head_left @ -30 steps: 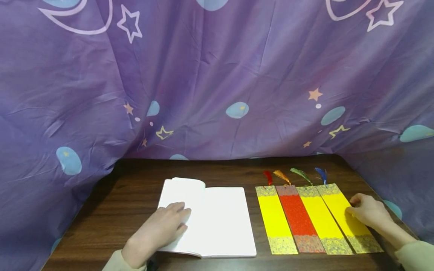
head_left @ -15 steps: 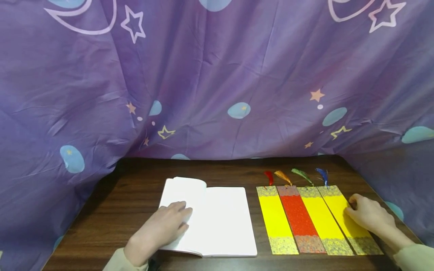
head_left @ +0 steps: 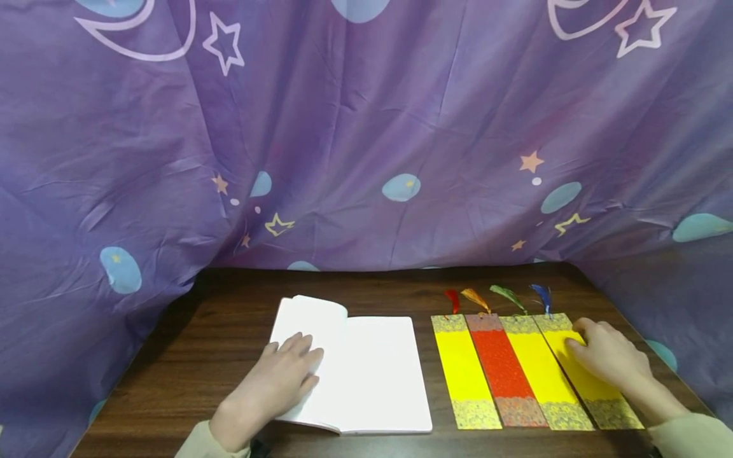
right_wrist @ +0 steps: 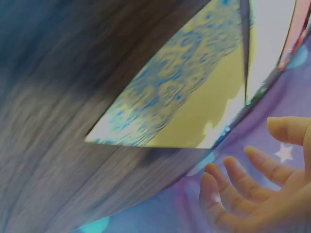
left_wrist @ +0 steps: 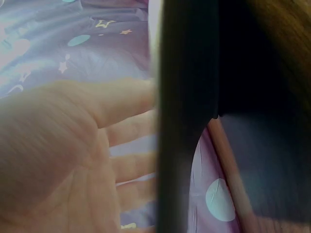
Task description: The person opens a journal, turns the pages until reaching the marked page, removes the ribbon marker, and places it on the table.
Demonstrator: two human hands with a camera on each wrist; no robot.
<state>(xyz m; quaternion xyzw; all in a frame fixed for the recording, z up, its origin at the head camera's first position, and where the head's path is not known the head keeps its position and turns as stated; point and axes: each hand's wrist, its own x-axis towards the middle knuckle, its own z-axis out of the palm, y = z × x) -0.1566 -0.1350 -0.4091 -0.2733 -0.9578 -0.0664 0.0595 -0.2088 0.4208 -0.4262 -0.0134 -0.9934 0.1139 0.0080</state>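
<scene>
An open book with blank white pages [head_left: 383,375] lies on the table. My left hand [head_left: 280,375] rests on its left page, fingers spread; in the left wrist view the fingers [left_wrist: 126,97] run behind a dark, blurred edge. To the right, several tasselled bookmarks lie side by side. Over the rightmost yellow bookmark [head_left: 590,388], which has a blue tassel [head_left: 541,296], my right hand [head_left: 609,356] hovers with fingers loosely bent. The right wrist view shows the thumb and fingers [right_wrist: 243,179] apart, with nothing between them, beside that bookmark's patterned end [right_wrist: 165,92].
Left of it are a yellow bookmark [head_left: 529,362] with a green tassel, a red bookmark [head_left: 504,362] with an orange tassel and another yellow bookmark [head_left: 464,366] with a red tassel. Behind the dark wooden table [head_left: 229,318] hangs a purple curtain [head_left: 343,127].
My right hand has shifted left and slightly away from me, further over the rightmost bookmark. The left hand's fingers have moved a little forward on the page and spread.
</scene>
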